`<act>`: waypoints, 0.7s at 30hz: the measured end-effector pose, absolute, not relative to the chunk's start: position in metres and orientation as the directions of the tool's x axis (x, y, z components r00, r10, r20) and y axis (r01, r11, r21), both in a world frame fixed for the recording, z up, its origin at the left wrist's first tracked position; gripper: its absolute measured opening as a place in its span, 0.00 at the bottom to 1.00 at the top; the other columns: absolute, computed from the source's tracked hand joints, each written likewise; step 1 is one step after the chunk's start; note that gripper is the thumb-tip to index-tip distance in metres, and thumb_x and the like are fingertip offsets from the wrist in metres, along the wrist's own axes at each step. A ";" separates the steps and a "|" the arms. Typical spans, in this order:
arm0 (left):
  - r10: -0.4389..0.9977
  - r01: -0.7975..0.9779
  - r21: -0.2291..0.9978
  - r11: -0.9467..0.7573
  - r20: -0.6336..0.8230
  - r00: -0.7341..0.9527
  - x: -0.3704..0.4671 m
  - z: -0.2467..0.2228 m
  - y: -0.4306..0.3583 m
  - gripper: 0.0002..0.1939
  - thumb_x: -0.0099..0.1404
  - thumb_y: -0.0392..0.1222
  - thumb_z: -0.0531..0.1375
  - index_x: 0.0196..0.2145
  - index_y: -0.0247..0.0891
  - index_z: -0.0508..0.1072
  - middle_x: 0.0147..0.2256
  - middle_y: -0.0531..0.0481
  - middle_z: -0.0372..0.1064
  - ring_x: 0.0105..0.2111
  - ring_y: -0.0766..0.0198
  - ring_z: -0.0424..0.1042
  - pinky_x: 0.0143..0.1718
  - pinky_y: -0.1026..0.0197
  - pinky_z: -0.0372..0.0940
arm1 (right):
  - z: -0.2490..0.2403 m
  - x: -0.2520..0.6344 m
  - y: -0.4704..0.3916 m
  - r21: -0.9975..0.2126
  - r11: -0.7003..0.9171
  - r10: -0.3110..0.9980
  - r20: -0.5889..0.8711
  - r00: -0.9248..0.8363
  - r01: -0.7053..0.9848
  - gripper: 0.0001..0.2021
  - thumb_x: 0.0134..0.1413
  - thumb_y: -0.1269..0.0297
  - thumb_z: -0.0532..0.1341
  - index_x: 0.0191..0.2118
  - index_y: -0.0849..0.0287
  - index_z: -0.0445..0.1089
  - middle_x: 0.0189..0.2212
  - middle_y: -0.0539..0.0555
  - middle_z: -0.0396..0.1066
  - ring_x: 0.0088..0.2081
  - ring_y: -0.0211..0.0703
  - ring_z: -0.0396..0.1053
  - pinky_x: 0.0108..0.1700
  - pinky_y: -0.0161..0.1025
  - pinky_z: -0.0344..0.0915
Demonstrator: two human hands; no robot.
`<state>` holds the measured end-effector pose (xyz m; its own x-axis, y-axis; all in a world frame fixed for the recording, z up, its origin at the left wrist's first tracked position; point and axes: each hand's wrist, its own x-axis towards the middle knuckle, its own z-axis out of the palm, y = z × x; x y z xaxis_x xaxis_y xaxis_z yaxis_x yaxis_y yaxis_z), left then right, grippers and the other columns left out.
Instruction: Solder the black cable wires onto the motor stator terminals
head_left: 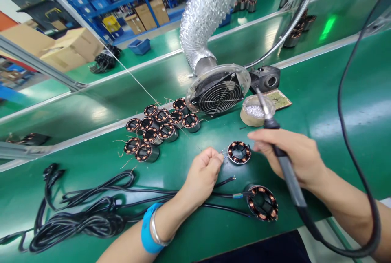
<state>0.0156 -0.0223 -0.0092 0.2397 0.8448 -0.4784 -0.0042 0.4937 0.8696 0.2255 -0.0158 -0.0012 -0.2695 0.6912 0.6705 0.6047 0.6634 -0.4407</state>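
Observation:
In my right hand (290, 155) is a soldering iron (288, 173), its tip pointing up and away over a round tub of silvery solder bits (255, 111). My left hand (205, 169) is closed in a pinch on thin wire leads (224, 153) coming from a motor stator (239, 152) with copper windings. That stator lies between my two hands on the green bench. Nearer to me, a second stator (262, 202) is joined to a black cable (226, 195). Loose cable ends lie beside and under my left forearm.
Several stators (166, 131) stand grouped at the back left. A fume fan (218, 93) with a silver duct (201, 18) rises behind. An iron holder (269, 78) sits by a sponge tray (279, 99). Coiled black cables (82, 218) lie left; the iron's cord (343, 120) loops at right.

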 end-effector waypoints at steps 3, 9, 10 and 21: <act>0.845 -0.007 0.870 0.493 -0.477 0.241 0.016 -0.009 -0.023 0.23 0.56 0.57 0.64 0.24 0.40 0.57 0.15 0.65 0.45 0.15 0.77 0.40 0.15 0.72 0.40 | -0.011 0.213 -0.016 -0.460 0.735 0.653 0.677 -0.339 0.498 0.08 0.60 0.74 0.60 0.43 0.56 0.68 0.33 0.51 0.75 0.32 0.41 0.71 0.36 0.38 0.70; 0.837 -0.046 0.859 0.510 -0.483 0.259 0.015 -0.007 -0.021 0.23 0.56 0.57 0.65 0.24 0.40 0.57 0.15 0.66 0.44 0.14 0.77 0.39 0.14 0.72 0.39 | -0.019 0.200 -0.007 -0.453 0.779 0.622 0.648 -0.439 0.434 0.11 0.57 0.75 0.58 0.45 0.59 0.67 0.31 0.53 0.72 0.33 0.43 0.67 0.36 0.41 0.68; 0.831 -0.057 0.855 0.516 -0.484 0.273 0.013 -0.006 -0.019 0.23 0.55 0.56 0.65 0.25 0.40 0.58 0.14 0.66 0.45 0.14 0.77 0.39 0.14 0.71 0.38 | -0.018 0.199 -0.004 -0.446 0.795 0.603 0.660 -0.448 0.412 0.11 0.57 0.76 0.57 0.45 0.59 0.67 0.31 0.53 0.71 0.32 0.42 0.66 0.35 0.40 0.67; 0.889 0.140 0.941 0.307 -0.336 0.310 -0.001 -0.007 -0.005 0.15 0.54 0.49 0.69 0.28 0.33 0.76 0.22 0.56 0.65 0.23 0.71 0.59 0.27 0.67 0.55 | -0.022 0.193 0.006 -0.461 0.826 0.561 0.729 -0.393 0.323 0.12 0.55 0.77 0.56 0.44 0.58 0.67 0.30 0.50 0.72 0.29 0.38 0.67 0.33 0.35 0.68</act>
